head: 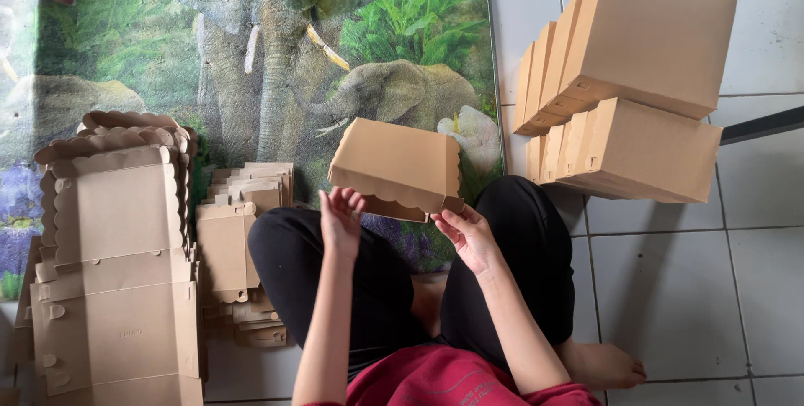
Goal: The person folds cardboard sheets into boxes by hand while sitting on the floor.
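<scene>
you're sitting cross-legged on the floor, looking down, and both hands are up in front of your knees. your right hand (471,237) is grasping the near right corner of a folded brown cardboard box (398,167), fingers pinching just under the scalloped flap edge, so the box hangs tilted above your lap with its far side out over the elephant-print mat (251,46). your left hand (342,220) is released, fingers spread and loose, right at the box's near left edge; whether the fingertips are touching the cardboard, i cannot tell.

off to your left, on the mat and floor, lies a tall stack of flat, unfolded box blanks (117,272) with scalloped edges, and just beside it, against your left knee, a smaller pile of flat blanks (239,230). over on your right, on the white floor tiles (687,289), finished boxes (636,79) are stacked in two tiers, the top ones leaning. your bare right foot (603,364) rests on the tiles, well apart from that stack.
</scene>
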